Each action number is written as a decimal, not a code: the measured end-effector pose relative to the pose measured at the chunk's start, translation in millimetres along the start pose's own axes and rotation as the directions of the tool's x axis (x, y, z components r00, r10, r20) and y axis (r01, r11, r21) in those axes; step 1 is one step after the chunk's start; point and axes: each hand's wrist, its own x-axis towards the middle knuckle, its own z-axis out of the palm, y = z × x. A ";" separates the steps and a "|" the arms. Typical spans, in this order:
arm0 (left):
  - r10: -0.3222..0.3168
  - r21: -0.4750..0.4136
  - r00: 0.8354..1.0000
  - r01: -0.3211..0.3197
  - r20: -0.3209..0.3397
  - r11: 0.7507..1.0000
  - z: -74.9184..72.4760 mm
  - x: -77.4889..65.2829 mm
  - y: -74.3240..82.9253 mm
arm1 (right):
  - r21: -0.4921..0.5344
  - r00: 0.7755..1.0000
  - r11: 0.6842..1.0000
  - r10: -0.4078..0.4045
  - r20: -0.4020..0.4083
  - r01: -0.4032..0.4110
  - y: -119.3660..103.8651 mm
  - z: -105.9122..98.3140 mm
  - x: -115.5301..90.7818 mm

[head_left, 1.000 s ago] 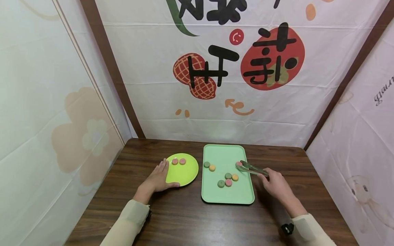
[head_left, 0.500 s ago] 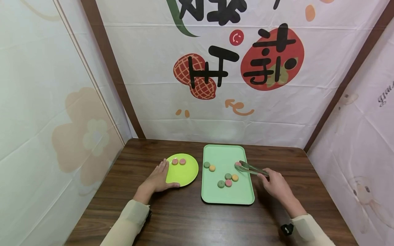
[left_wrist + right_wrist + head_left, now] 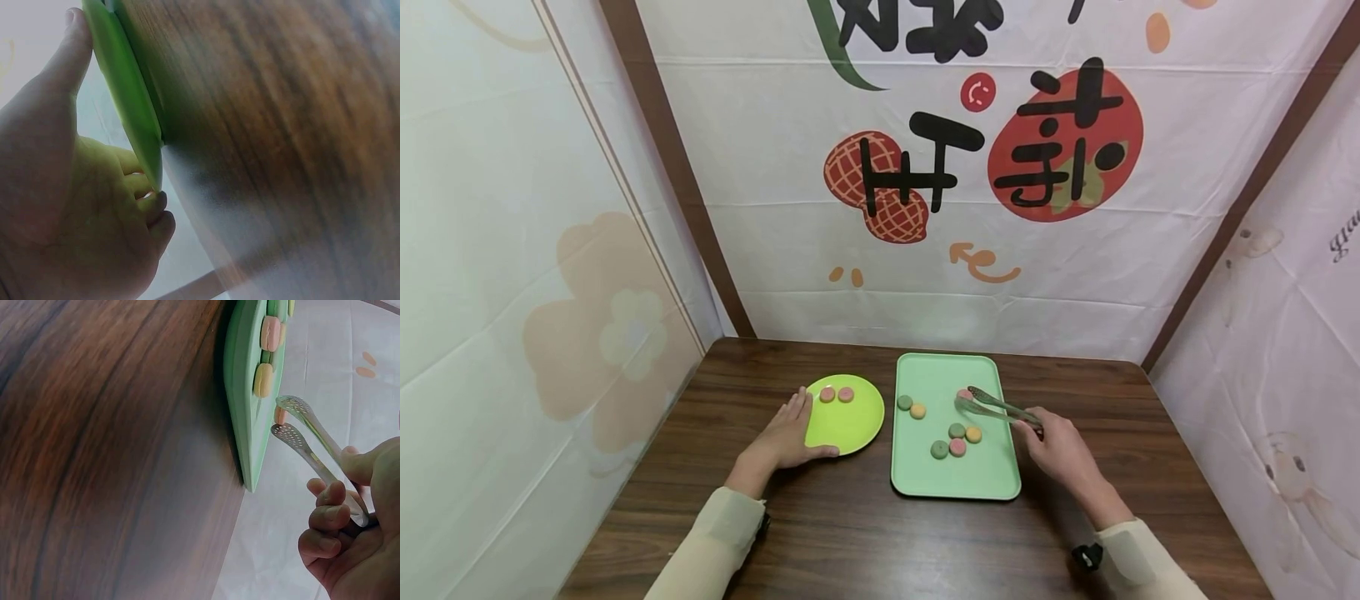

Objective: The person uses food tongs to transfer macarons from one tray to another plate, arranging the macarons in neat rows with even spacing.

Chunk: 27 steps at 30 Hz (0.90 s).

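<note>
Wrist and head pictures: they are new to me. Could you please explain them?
There is no machine here; a person works by hand. One camera, worn on the head, looks forward and down; the other two pictures come from cameras on the wrists, so the wooden table looks tilted there. On it lie a lime plate with two pink macarons and a pale green tray with more macarons in pink, yellow and green. The left hand touches the plate's rim. The right hand holds metal tongs, with a pink macaron between their tips.
</note>
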 end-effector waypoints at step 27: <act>0.002 0.009 1.000 -0.002 0.003 1.000 0.5 2.6 -2.5 | 0.023 0.993 0.993 -0.114 -0.025 0.114 -30.7 22.7 17.3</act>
